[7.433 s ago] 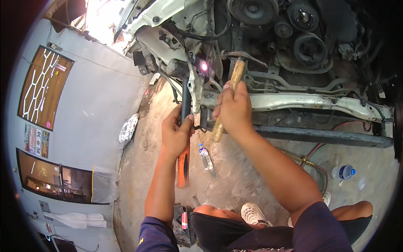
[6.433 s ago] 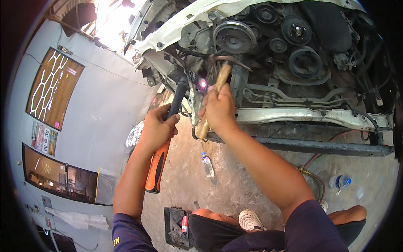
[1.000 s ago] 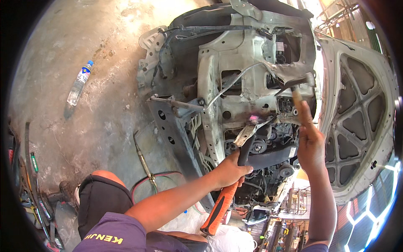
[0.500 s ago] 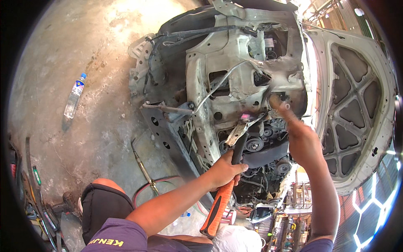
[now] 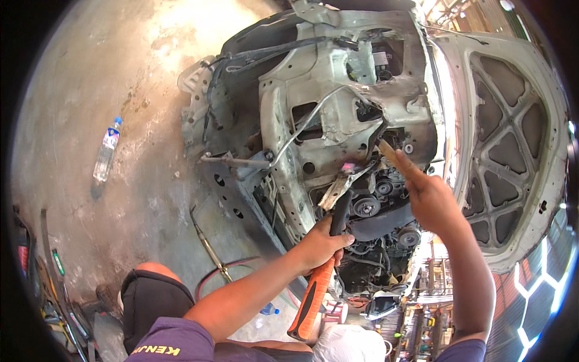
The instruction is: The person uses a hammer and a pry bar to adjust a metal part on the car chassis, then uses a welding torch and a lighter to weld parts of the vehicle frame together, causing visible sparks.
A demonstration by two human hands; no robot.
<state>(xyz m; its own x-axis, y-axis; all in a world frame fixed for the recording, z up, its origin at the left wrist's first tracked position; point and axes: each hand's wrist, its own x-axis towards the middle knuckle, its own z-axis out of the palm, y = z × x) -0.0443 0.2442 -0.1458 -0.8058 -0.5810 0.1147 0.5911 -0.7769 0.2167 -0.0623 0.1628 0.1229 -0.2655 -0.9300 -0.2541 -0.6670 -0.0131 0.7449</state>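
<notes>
My left hand [image 5: 322, 246] is closed around the dark shaft of a long tool with an orange-and-black handle [image 5: 313, 298]. The handle slants toward me, and the shaft's far end reaches a bent metal bracket [image 5: 338, 190] on the car's stripped front body [image 5: 289, 120]. I cannot make out the tool's head. My right hand [image 5: 431, 199] grips a tan wooden-handled tool [image 5: 389, 154], index finger stretched along it. Its far end lies by torn sheet metal above the engine pulleys [image 5: 366, 207]; its head is not clear.
A raised hood [image 5: 506, 151] stands at the right. On the concrete floor lie a water bottle [image 5: 107, 151] and a brass torch [image 5: 208, 244] with hoses. Several tools [image 5: 57, 289] are at the far left. A white bag [image 5: 350, 344] is close by me.
My right hand and its wooden-handled tool, blurred before, now show sharply, with the hand slightly lower. My left hand keeps its grip in about the same place. The view has shifted slightly.
</notes>
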